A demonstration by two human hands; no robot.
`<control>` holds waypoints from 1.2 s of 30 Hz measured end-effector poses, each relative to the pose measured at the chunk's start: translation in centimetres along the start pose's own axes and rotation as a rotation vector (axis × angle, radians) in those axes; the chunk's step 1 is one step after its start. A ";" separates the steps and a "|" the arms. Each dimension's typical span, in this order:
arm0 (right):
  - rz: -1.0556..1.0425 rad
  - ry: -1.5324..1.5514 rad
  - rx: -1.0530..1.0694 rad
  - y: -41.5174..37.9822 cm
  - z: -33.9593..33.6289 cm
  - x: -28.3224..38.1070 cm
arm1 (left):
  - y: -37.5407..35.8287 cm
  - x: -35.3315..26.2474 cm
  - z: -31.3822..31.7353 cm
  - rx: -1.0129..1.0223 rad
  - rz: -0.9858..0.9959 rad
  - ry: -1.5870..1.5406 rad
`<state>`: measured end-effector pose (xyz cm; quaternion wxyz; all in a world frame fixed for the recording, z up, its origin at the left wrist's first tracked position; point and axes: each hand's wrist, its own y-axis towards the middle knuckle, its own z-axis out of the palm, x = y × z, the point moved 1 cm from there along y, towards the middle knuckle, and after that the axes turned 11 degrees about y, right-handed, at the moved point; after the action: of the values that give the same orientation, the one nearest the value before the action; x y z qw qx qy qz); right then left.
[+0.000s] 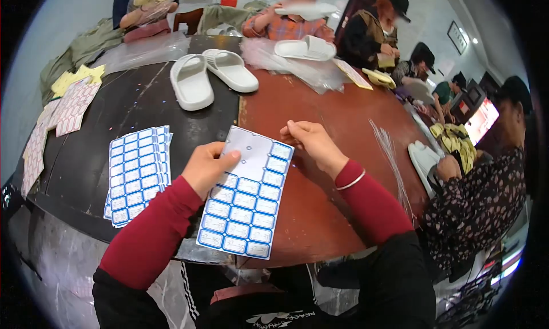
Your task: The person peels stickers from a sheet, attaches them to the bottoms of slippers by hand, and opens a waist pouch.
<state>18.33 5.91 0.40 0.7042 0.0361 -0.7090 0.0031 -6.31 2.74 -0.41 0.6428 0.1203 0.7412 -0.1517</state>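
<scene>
Most labels remain on the sticker sheet (246, 200) held over the near table edge: only its upper-left corner area is peeled bare, the blue-bordered rows below still full, so by my reading the peeling is early on. The left hand (206, 168) grips the sheet's left edge, thumb on top and fingers curled beneath. The right hand (311, 143) hovers at the top right corner, fingertips pinched together, though whether a label sits between them I cannot tell. A stack of label sheets (137, 172) lies just beside, on the dark table (114, 123). Farther off rest two white slippers (209, 77), well apart from the hands. Thin ties (392, 157) lie to the right. Other people work around the far side.
</scene>
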 end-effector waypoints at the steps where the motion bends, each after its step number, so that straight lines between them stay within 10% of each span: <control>1: 0.024 0.010 -0.031 -2.0 -0.9 0.8 | 0.3 0.0 0.6 0.044 -0.006 0.025; 4: 0.056 0.028 -0.084 -4.8 -2.1 2.0 | 0.0 0.7 0.0 -0.014 0.077 0.167; 8: -0.395 -0.749 -0.078 -6.1 -2.9 -1.1 | -0.3 0.5 0.7 -0.017 0.138 0.360; 36: -0.303 -0.721 0.058 -6.1 -4.6 -2.3 | -1.4 -0.1 1.8 0.064 0.127 0.372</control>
<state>23.24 0.24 -2.11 0.4010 0.1591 -0.8973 -0.0936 -5.23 0.74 -0.43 0.4989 0.2129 0.8329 -0.1095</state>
